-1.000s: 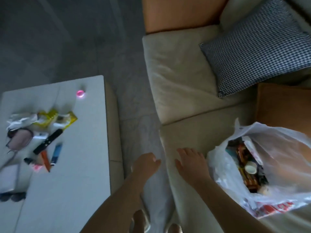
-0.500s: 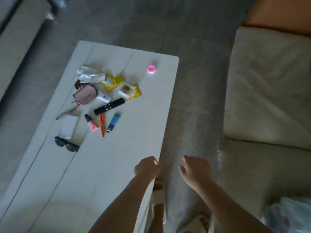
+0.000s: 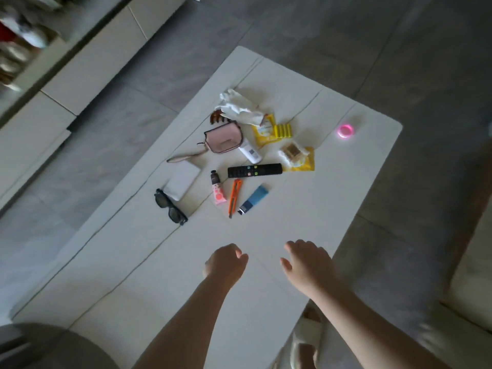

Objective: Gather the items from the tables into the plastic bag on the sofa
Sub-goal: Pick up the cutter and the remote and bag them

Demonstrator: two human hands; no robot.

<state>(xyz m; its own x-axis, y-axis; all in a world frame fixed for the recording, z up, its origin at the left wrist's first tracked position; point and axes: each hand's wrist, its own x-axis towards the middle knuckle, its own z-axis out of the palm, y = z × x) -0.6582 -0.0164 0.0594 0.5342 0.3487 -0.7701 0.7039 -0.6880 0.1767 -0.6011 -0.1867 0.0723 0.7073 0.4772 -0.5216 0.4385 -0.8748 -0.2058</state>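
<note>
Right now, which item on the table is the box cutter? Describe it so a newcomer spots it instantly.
On the white table, find the black remote. Just below it, nearer the hands, the box cutter lies between a pink tube and a blue tube. It alone is orange, thin and flat.

View swings from the sofa to the white table

The plastic bag, the checked cushion and most of the sofa have left the view; the white table (image 3: 266, 249) now fills the middle, its cluster of items shown whole, with the sunglasses (image 3: 170, 206) and pink pouch (image 3: 223, 138) fully visible. The left hand (image 3: 226, 263), loosely curled, and the right hand (image 3: 308, 262), fingers spread, have moved from the sofa's edge to above the tabletop.
</note>
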